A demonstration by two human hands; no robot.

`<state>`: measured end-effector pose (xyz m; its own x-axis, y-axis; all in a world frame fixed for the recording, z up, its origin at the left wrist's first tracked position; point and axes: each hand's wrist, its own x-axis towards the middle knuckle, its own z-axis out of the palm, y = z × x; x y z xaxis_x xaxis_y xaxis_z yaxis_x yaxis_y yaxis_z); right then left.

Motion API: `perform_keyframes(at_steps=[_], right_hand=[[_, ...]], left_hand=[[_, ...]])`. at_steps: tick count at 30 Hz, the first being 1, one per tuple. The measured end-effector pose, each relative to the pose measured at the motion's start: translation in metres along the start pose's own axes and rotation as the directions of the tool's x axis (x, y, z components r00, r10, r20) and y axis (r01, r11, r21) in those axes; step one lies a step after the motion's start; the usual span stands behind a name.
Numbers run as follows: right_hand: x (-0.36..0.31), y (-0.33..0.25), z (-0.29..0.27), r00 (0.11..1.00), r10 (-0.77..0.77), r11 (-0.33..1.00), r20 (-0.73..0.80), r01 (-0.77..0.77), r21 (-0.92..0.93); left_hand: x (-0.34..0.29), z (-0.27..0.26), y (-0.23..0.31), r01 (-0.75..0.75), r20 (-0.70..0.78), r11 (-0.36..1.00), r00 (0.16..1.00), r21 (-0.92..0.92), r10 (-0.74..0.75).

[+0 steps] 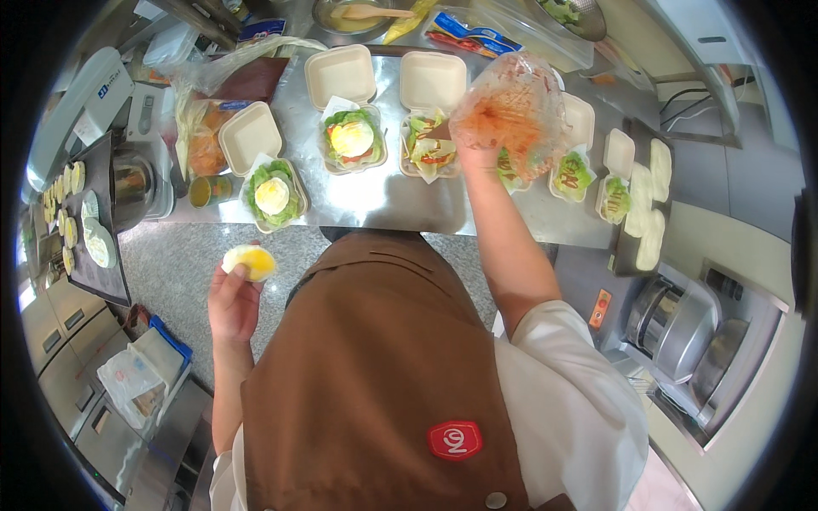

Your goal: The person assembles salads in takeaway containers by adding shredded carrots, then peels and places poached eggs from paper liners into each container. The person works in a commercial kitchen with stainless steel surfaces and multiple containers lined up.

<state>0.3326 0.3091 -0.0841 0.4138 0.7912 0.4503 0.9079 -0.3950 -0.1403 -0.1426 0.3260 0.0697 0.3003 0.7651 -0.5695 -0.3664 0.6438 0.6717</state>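
Observation:
Near the left edge of the counter, my left hand (233,307) pinches a round cooked egg (250,261) with a yellow yolk between thumb and fingers. Out over the counter, my right hand (474,146) is closed around the gathered end of a clear plastic bag (511,111) smeared inside with red sauce. Its narrow end points at an open takeaway box (433,85) holding lettuce (419,129) streaked with sauce. To the left, two more boxes hold lettuce topped with an egg: one egg (351,136) in the middle, another egg (273,196) nearer me. The bag and my arm partly hide a further box.
Farther right stand boxes with sauced lettuce (573,175). A dark tray (630,255) of long white pieces sits at the counter's right end. At far left, another tray (106,277) carries several eggs. Along the back are a bowl (328,24) with a wooden spatula and plastic packages.

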Motion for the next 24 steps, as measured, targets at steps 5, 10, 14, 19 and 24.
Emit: perform_keyframes(at_steps=[5,10,14,19,24], right_hand=[[0.013,0.004,-0.051,0.877,0.228,0.873,0.424,-0.377,0.31],[0.014,0.005,-0.059,0.862,0.274,0.816,0.427,-0.443,0.37],[0.011,0.006,-0.006,0.918,0.224,0.674,0.328,-0.389,0.628],[-0.037,0.001,0.064,0.908,0.318,0.229,0.275,-0.355,0.906],[-0.057,0.052,0.09,0.912,0.364,0.33,0.191,-0.318,0.889]], left_hand=[[0.002,0.002,-0.001,-0.006,0.013,1.0,1.0,0.0,0.006],[0.004,0.002,-0.005,-0.001,0.024,1.0,1.0,0.006,0.001],[0.006,0.012,-0.004,0.005,0.044,1.0,0.999,0.015,-0.005],[0.008,0.012,-0.004,0.007,0.057,1.0,0.998,0.002,-0.007],[0.009,0.012,-0.004,0.006,0.071,1.0,0.997,0.009,-0.006]])
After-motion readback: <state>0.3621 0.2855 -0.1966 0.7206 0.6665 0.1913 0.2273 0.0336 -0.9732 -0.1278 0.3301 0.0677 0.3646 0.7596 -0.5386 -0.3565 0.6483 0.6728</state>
